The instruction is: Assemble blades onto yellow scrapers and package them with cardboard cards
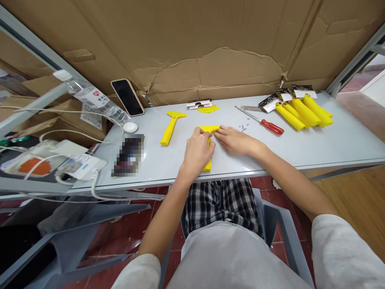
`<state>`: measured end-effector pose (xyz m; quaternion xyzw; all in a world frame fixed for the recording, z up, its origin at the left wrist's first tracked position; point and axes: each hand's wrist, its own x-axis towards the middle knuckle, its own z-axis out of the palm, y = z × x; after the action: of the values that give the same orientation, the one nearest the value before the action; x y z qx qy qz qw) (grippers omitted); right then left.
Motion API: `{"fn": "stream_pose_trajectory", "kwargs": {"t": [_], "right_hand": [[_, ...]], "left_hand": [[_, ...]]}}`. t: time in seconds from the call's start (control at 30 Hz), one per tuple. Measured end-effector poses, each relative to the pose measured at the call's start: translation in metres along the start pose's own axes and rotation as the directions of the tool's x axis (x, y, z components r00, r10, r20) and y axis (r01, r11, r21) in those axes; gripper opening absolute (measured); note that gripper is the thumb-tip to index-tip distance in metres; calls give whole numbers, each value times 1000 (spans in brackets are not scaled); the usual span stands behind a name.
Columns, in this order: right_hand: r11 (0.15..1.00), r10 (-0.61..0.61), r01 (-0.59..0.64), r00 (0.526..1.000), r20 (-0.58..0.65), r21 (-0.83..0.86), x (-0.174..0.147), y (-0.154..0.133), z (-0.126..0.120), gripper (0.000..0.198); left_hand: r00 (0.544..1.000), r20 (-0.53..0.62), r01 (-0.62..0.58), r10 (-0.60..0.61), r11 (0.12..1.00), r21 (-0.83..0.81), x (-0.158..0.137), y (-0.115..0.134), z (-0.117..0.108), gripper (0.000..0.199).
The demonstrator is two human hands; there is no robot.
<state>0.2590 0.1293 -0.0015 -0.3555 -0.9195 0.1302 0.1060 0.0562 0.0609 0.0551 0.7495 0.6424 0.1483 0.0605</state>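
A yellow plastic scraper (207,166) lies at the table's front middle, its wide head away from me. My left hand (198,149) is wrapped round its handle, hiding much of it. My right hand (236,139) rests low over the table, its fingertips closed at the right end of the scraper's head; what lies under them is hidden. To the left is a second yellow scraper (170,128) with nothing touching it. Beyond my hands lie thin yellow strips (208,108) by a black-and-white card packet (199,103). Several tiny screws (243,128) are scattered to the right of my right hand.
A red-handled screwdriver (272,127) lies on the right, before several yellow handles (305,112) with black-and-white cards (269,102). A phone (128,97), a plastic bottle (96,98), a white round object (130,127) and a blurred dark item (128,155) are on the left. Cardboard (210,48) walls the back.
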Motion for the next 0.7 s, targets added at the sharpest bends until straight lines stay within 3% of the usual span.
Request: {"fn": "stream_pose_trajectory", "kwargs": {"t": [0.13, 0.3, 0.5, 0.7], "right_hand": [[989, 142, -146, 981, -129, -21, -36, -26, 16, 64], [981, 190, -194, 947, -260, 12, -73, -48, 19, 60], [974, 223, -196, 920, -322, 113, -79, -48, 16, 52], [974, 224, -201, 921, -318, 104, -78, -48, 17, 51]], "left_hand": [[999, 32, -4, 4, 1000, 16, -8, 10, 1, 44], [998, 54, 15, -20, 997, 80, -10, 18, 5, 42], [1000, 14, -15, 15, 1000, 22, -10, 29, 13, 40], [999, -18, -31, 31, 999, -34, -7, 32, 19, 39]]}}
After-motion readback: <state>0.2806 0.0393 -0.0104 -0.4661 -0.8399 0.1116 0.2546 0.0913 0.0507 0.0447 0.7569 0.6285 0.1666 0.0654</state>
